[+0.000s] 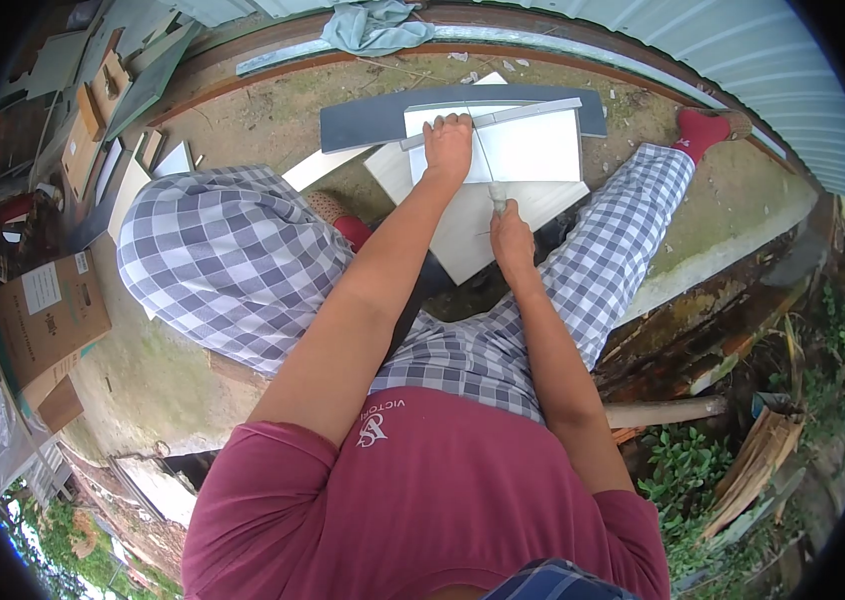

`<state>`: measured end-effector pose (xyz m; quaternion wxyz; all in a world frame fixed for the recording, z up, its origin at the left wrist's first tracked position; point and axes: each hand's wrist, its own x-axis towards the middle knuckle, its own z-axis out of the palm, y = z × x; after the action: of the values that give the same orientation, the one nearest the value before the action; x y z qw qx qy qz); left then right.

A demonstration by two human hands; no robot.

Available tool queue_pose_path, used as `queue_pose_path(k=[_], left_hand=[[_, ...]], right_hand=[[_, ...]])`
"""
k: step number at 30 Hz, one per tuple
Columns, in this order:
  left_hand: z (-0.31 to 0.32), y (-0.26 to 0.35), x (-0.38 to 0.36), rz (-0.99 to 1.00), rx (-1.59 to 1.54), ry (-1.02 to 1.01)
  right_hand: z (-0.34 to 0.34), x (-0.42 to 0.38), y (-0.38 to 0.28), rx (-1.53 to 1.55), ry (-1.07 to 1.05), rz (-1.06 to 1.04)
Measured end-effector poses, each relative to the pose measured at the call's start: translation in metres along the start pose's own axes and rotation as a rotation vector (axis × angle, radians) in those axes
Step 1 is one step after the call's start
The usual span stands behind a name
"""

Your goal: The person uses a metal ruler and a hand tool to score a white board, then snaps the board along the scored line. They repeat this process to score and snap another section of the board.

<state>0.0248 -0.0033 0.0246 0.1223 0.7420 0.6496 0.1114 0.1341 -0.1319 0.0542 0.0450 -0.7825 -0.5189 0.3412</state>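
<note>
My left hand [449,143] presses down on a long grey strip [528,113] that lies slanted across a white board [538,155]; its fingers are curled over the strip. My right hand [513,240] is closed round the pale handle of what looks like a hand saw [498,192]. The saw's thin blade, seen almost edge-on, runs forward from the handle over the white board and across the strip, just right of my left hand. Beneath the white board are a dark grey board [368,118] and a pale wood-grain board [463,235].
My legs in checked trousers [233,230] spread either side of the boards on a concrete slab [723,215]. Wood offcuts [108,95] and a cardboard box [53,310] stand at left. A cloth [373,28] hangs by the corrugated wall [723,50]. Plants [688,470] grow below right.
</note>
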Motion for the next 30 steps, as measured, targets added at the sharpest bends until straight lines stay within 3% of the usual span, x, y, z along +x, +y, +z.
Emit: queue_pose_path(k=[30], left_hand=[[0.002, -0.002, -0.002, 0.025, 0.022, 0.045]], right_hand=[[0.009, 0.043, -0.030, 0.003, 0.064, -0.049]])
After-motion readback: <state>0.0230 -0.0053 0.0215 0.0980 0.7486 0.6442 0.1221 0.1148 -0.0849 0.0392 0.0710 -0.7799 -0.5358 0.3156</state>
